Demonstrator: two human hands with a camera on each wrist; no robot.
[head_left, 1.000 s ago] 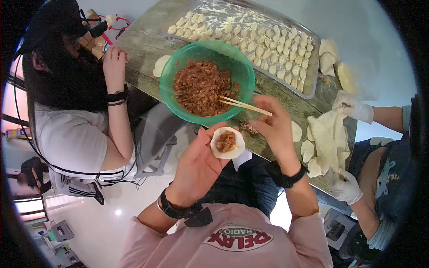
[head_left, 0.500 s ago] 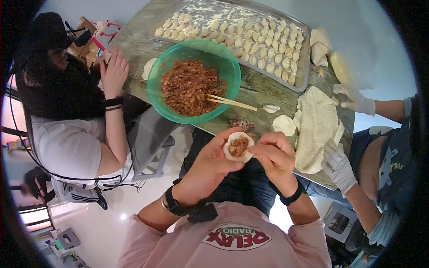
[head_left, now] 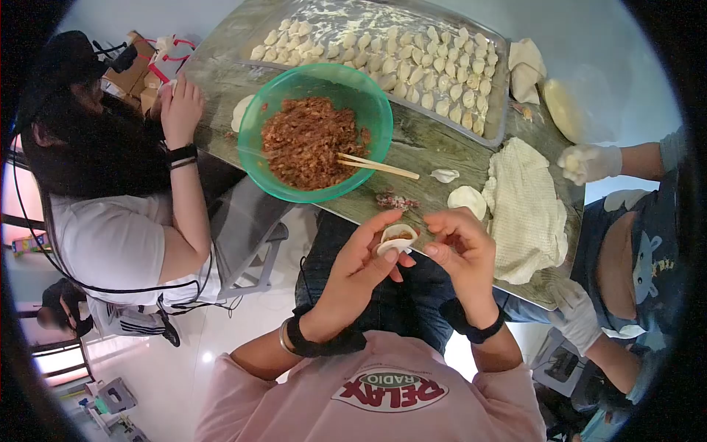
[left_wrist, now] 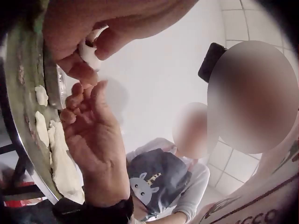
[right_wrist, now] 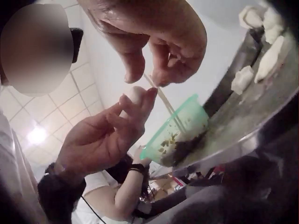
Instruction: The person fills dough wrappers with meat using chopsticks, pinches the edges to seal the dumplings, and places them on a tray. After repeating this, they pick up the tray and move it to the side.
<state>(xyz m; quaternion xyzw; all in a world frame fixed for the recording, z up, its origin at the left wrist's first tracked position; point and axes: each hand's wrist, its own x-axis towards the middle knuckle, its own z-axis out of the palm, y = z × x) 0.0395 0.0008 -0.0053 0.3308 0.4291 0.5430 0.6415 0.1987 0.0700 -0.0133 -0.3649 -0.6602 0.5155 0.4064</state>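
Between thumb and fingers, the left hand (head_left: 353,269) pinches a dough wrapper (head_left: 398,237) folded partly up around brown filling, over the table's near edge. Beside it on the right is the right hand (head_left: 468,258), its fingers bent and a small gap between them and the wrapper. In the left wrist view the wrapper (left_wrist: 89,53) sits in the left hand (left_wrist: 117,28), the right hand (left_wrist: 98,144) just below. From the right wrist, the wrapper (right_wrist: 135,94) shows pale in the left hand (right_wrist: 98,140), under the right hand (right_wrist: 154,37).
A green bowl (head_left: 254,162) of meat filling holds chopsticks (head_left: 379,168). Behind it lies a metal tray (head_left: 503,88) with several dumplings. A cloth (head_left: 523,214), a round wrapper (head_left: 467,201) and a small dough piece (head_left: 444,175) lie to the right. People are at both sides.
The right hand let go of the chopsticks, which rest in the bowl, and touched the wrapper's edge, then moved slightly off it. The flat wrapper is now partly folded.
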